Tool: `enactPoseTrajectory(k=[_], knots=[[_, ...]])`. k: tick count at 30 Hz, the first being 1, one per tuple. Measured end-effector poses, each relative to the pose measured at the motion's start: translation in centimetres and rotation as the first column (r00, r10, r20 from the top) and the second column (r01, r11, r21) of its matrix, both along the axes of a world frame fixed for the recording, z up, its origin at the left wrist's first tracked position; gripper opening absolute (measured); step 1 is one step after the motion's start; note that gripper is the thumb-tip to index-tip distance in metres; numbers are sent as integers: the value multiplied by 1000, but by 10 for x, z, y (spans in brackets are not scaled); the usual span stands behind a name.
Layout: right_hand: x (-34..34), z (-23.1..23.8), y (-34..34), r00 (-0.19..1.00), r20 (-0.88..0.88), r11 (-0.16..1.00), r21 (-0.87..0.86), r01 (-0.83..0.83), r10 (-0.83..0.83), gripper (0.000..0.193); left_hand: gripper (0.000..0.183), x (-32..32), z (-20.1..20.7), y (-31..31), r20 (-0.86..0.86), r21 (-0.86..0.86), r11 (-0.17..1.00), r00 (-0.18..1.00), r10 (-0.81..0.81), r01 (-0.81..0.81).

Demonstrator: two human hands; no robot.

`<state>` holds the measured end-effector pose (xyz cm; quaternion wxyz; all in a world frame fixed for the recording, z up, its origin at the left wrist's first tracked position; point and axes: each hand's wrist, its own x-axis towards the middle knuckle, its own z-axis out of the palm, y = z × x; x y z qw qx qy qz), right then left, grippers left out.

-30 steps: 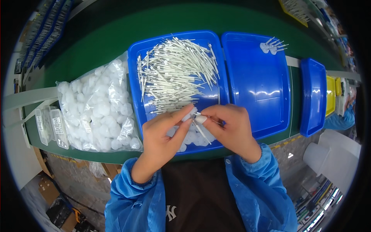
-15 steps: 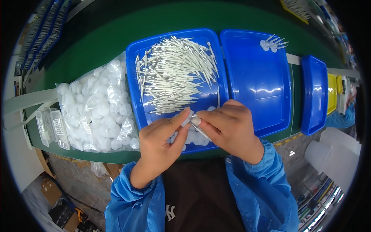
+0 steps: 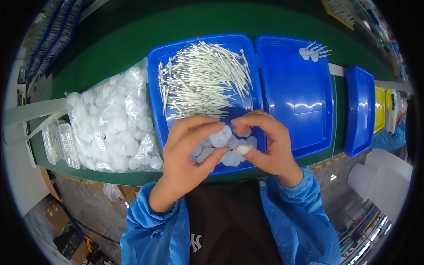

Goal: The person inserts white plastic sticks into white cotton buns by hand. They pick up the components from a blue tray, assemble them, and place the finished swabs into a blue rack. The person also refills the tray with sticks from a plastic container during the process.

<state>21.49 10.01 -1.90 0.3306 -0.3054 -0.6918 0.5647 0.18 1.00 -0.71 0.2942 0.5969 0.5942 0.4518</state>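
A green bench (image 3: 132, 48) runs across the view, with blue trays in a row on it. The near tray (image 3: 155, 92) holds a heap of thin white sticks (image 3: 201, 79) at its far end and a cluster of white discs (image 3: 223, 143) at its near edge. To its left lies a clear bag of white balls (image 3: 112, 123); to its right a second tray (image 3: 293, 101) holds only a few finished pieces (image 3: 312, 51) in its far corner.

Both hands meet over the discs. The left hand (image 3: 187, 157) curls with its fingertips pressed toward the thumb; the right hand (image 3: 265, 143) is pinched shut, thumb taped at the tip. What either hand grips is hidden behind the fingers, so I cannot tell.

To do this well, I judge, pick one disc at a time, keep the pinch light, and work low over the tray so a dropped piece lands back in it.
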Motion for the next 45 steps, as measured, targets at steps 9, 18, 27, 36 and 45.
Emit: enactPoseTrajectory(k=[9, 18, 27, 36, 45], knots=[[-17, -9, -22, 997, -76, 986, -167, 12, -25, 35, 59, 9, -3, -2, -219, 257, 966, 976, 23, 35], [-12, -2, -19, 987, -151, 977, -198, -83, 53, 28, 62, 6, -4, -7, -172, 295, 955, 984, 48, 5], [-19, 11, -21, 990, 130, 995, -94, -43, 56, 24, 63, -2, -8, -20, -167, 229, 972, 986, -5, 43], [-35, 0, 34, 928, 343, 803, 589, -92, -145, 13, 29, -33, -34, -52, 395, 27, 995, 916, 73, -91], [-72, -22, 47, 911, 407, 605, 743, -287, -68, 27, 32, -42, -47, -60, 758, -290, 945, 566, 323, -152]])
